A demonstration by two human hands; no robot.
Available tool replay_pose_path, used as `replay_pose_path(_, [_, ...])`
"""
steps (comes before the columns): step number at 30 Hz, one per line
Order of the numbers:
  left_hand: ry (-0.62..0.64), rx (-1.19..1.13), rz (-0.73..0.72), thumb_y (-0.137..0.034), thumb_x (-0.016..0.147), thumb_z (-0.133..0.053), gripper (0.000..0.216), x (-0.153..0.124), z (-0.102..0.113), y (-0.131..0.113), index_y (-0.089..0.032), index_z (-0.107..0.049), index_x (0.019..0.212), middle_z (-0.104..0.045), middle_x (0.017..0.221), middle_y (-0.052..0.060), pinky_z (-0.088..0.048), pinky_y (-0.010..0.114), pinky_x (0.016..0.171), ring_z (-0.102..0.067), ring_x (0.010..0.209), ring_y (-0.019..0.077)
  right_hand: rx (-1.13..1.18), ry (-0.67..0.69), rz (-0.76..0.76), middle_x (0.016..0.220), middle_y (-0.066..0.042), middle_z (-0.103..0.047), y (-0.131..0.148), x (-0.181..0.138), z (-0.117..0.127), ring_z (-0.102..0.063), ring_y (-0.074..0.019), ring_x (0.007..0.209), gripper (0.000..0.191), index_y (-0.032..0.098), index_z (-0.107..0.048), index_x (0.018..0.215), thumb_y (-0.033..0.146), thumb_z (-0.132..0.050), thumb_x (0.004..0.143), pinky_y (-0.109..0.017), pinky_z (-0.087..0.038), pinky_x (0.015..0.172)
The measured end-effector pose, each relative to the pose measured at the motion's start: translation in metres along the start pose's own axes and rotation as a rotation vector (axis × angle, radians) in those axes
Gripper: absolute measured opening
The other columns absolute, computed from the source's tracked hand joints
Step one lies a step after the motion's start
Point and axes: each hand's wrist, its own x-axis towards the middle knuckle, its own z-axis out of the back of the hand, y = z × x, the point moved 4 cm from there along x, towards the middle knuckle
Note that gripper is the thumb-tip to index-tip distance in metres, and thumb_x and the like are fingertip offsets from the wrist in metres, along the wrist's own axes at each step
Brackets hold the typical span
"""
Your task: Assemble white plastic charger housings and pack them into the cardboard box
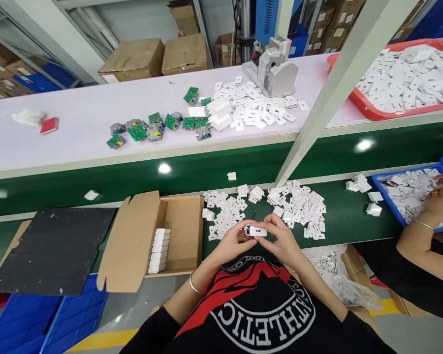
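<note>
Between my two hands, close in front of my chest, is a small white charger housing [258, 231] with a dark slot at its left end. My left hand [232, 246] pinches the slotted end, and the fingers of my right hand [283, 240] close around the other end. Just beyond the hands lie a loose pile of flat white slotted plates [227, 214] and a second such pile [306, 206]. A few white housings [256, 193] sit between these piles. Left of my hands, an open cardboard box [182, 236] contains a row of white housings [159, 250].
Beyond the green conveyor belt [192, 169], a raised shelf [77, 123] carries green circuit boards [137, 132], more white plates [251, 105] and a metal fixture [275, 71]. A slanted post [328, 98] rises at right. A co-worker's hand [441, 201] reaches into a blue tray [400, 216].
</note>
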Motion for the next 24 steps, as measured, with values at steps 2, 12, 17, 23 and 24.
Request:
replay_pose_path(2, [0.027, -0.022, -0.019, -0.041, 0.089, -0.077, 0.05, -0.003, 0.001, -0.002, -0.02, -0.062, 0.131, -0.069, 0.125, 0.011, -0.062, 0.039, 0.091, -0.071, 0.098, 0.0213, -0.031, -0.008, 0.002, 0.097, -0.003, -0.052, 0.002, 0.002, -0.006, -0.056, -0.0184, 0.08, 0.034, 0.038, -0.075, 0.13, 0.028, -0.067, 0.098, -0.03, -0.051, 0.063])
replay_pose_path(12, [-0.115, 0.124, -0.29, -0.046, 0.105, -0.053, 0.034, -0.019, 0.01, -0.024, -0.023, -0.068, 0.125, -0.064, 0.138, 0.013, -0.059, 0.042, 0.101, -0.061, 0.129, 0.0282, 0.294, -0.061, -0.129, 0.106, -0.004, -0.053, -0.003, 0.006, -0.037, -0.057, -0.0171, 0.081, 0.046, 0.034, -0.061, 0.142, 0.039, -0.068, 0.097, -0.035, -0.057, 0.078])
replay_pose_path(17, [-0.138, 0.221, -0.447, -0.04, 0.108, -0.05, 0.03, -0.029, 0.014, -0.035, -0.025, -0.067, 0.127, -0.063, 0.138, 0.013, -0.049, 0.049, 0.114, -0.055, 0.136, 0.0291, 0.512, -0.031, -0.177, 0.111, -0.006, -0.063, -0.01, 0.007, -0.055, -0.066, -0.0221, 0.1, 0.035, 0.026, -0.068, 0.122, 0.053, -0.063, 0.1, -0.037, -0.057, 0.09])
replay_pose_path(23, [-0.082, 0.29, -0.457, -0.039, 0.109, -0.046, 0.032, -0.036, 0.016, -0.041, -0.027, -0.063, 0.133, -0.059, 0.141, 0.012, -0.042, 0.051, 0.119, -0.053, 0.137, 0.0289, 0.481, -0.152, -0.135, 0.104, -0.005, -0.061, 0.002, 0.007, -0.058, -0.064, -0.0222, 0.094, 0.039, 0.026, -0.068, 0.123, 0.055, -0.064, 0.098, -0.036, -0.056, 0.083])
replay_pose_path(24, [-0.074, 0.306, -0.456, -0.04, 0.109, -0.044, 0.033, -0.037, 0.017, -0.041, -0.027, -0.062, 0.134, -0.058, 0.143, 0.012, -0.041, 0.051, 0.12, -0.051, 0.138, 0.0291, 0.463, -0.167, -0.118, 0.101, -0.005, -0.06, 0.005, 0.007, -0.057, -0.063, -0.0219, 0.091, 0.037, 0.026, -0.068, 0.122, 0.054, -0.064, 0.098, -0.036, -0.055, 0.082])
